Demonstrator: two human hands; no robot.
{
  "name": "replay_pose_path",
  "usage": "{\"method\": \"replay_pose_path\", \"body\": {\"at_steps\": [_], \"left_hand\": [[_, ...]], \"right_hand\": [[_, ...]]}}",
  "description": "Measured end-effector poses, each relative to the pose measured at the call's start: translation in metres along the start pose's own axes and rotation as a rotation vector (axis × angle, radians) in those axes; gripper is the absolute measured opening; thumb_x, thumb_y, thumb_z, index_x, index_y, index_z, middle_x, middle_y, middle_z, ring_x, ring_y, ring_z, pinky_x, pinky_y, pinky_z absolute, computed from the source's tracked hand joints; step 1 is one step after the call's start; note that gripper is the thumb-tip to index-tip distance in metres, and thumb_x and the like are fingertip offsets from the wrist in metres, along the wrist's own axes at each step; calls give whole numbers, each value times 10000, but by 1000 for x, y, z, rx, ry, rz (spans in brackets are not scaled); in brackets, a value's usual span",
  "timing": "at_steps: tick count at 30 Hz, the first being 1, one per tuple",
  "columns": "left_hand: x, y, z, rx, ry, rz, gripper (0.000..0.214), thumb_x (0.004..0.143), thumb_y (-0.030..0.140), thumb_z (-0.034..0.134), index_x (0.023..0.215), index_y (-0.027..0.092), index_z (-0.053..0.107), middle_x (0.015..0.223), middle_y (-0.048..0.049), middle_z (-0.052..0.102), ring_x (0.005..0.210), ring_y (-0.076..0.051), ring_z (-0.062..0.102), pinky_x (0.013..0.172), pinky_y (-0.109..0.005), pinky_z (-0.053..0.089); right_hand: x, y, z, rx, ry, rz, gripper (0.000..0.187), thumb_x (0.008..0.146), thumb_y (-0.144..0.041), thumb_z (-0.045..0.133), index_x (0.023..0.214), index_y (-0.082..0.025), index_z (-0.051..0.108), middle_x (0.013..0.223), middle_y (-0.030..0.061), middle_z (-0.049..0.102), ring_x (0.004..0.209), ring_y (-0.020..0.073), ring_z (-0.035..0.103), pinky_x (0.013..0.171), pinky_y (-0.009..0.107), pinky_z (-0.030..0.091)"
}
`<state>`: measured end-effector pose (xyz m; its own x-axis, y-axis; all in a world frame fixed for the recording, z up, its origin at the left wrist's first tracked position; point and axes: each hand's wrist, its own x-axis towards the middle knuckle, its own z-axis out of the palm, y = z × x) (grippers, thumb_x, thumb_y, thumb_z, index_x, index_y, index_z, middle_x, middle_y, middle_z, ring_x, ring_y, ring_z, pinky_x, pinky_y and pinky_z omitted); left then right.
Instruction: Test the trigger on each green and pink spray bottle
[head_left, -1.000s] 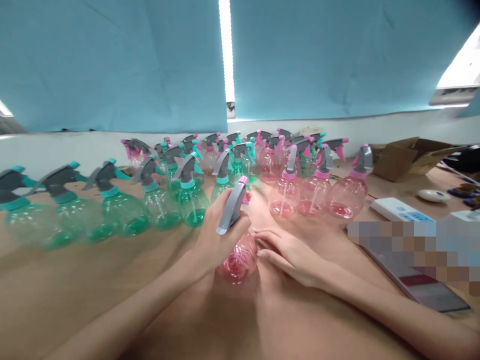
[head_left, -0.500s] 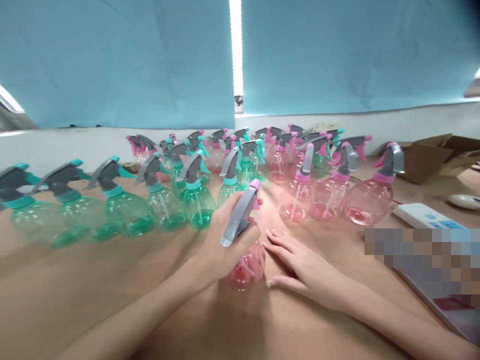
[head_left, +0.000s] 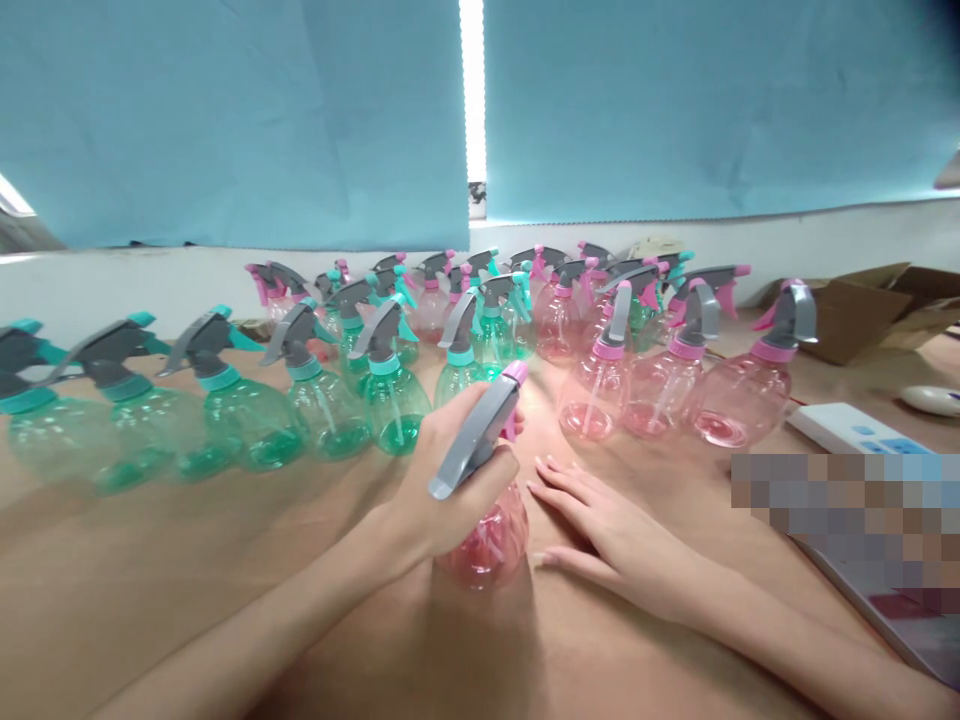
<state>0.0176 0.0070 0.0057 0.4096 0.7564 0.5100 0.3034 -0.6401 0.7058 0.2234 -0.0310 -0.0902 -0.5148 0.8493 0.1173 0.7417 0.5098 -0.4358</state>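
Observation:
My left hand [head_left: 450, 480] is wrapped round the neck of a pink spray bottle [head_left: 487, 545] with a grey and pink trigger head. The bottle is close to upright over the table, and its collar is hidden by my fingers. Just to its right, my right hand [head_left: 622, 530] lies flat on the tabletop, fingers spread, holding nothing. Beyond my left hand a row of green spray bottles [head_left: 397, 415] runs off to the left, each with some green tint at its base. Pink spray bottles [head_left: 664, 395] stand in a short row beyond my right hand.
Several more pink and green spray bottles [head_left: 556, 325] crowd the back of the wooden table [head_left: 225, 590]. At right are an open cardboard box [head_left: 855, 315], a white mouse [head_left: 930, 400], a white and blue box [head_left: 847, 428] and a partly blurred-out flat device [head_left: 892, 600]. Blue blinds [head_left: 240, 120] hang behind.
The pink bottle in my left hand has tilted slightly, its head's rear end shifting left. My right hand stays in place. The view has shifted a little.

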Motion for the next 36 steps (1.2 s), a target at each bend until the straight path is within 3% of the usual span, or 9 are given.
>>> {"method": "replay_pose_path", "body": {"at_steps": [9,13,19,23,36], "left_hand": [[-4,4,-2,-20,-41,1,62,697,153,469,724,208,469,691,15,496,598,-131,448,572,-277,390],[-6,2,0,-27,-11,-5,39,717,175,480,726,213,478,683,11,491,591,-139,439,566,-287,385],[-8,5,3,-28,-31,-49,263,749,179,481,993,228,564,772,-1,588,595,-146,497,598,-295,450],[-10,7,4,-52,-21,-69,275,759,186,500,1025,226,557,892,-23,653,586,-136,529,640,-305,492],[-10,-3,6,-69,-23,-14,273,799,146,527,1060,219,560,719,39,495,562,-118,431,603,-265,404]], "right_hand": [[-1,1,1,24,35,-12,680,918,-601,517,1465,-203,443,1533,131,380,1431,328,304,1160,550,274],[-1,0,1,12,11,0,715,922,-635,473,1470,-178,432,1540,136,368,1435,319,301,1168,527,271],[0,-1,-1,-1,-15,3,742,926,-652,442,1474,-153,422,1540,149,365,1437,318,296,1171,527,264],[0,-1,0,10,-4,-1,739,924,-644,458,1477,-155,418,1536,155,371,1434,325,301,1168,536,265],[0,1,2,-8,-8,-2,735,933,-641,440,1475,-145,420,1542,156,363,1438,322,293,1176,526,250]]}}
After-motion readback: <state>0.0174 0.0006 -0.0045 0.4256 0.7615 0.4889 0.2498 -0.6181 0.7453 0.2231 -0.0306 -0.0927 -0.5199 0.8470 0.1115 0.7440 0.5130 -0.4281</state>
